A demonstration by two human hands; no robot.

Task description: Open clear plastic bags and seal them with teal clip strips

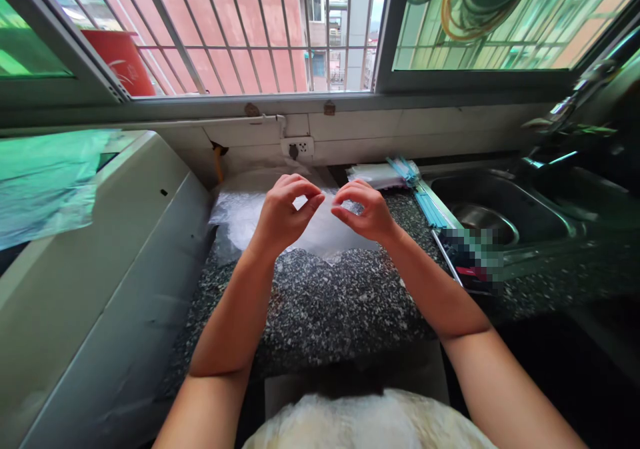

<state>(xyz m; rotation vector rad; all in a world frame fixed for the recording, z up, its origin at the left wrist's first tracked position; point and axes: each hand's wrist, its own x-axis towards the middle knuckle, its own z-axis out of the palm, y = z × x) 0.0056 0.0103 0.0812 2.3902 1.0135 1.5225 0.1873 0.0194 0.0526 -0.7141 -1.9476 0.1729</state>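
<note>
My left hand [291, 209] is raised over the counter, its thumb and forefinger tips brought together in a pinch. Close to it, my right hand [365, 210] makes a similar pinch, with a small gap between the two hands. Anything thin between either set of fingertips is too small to make out. Behind and beneath both hands, clear plastic film [240, 215] lies crumpled on the speckled granite counter [330, 309]. I cannot tell whether the fingers touch this film.
At right, a packet with light-blue strips [430, 205] lies beside the sink [500, 182], which holds a metal bowl [483, 225]. A dark package [463, 262] sits at the sink's front. On the left stands a white appliance [115, 235] with green plastic [50, 182] on top. A wall socket [299, 147] is behind.
</note>
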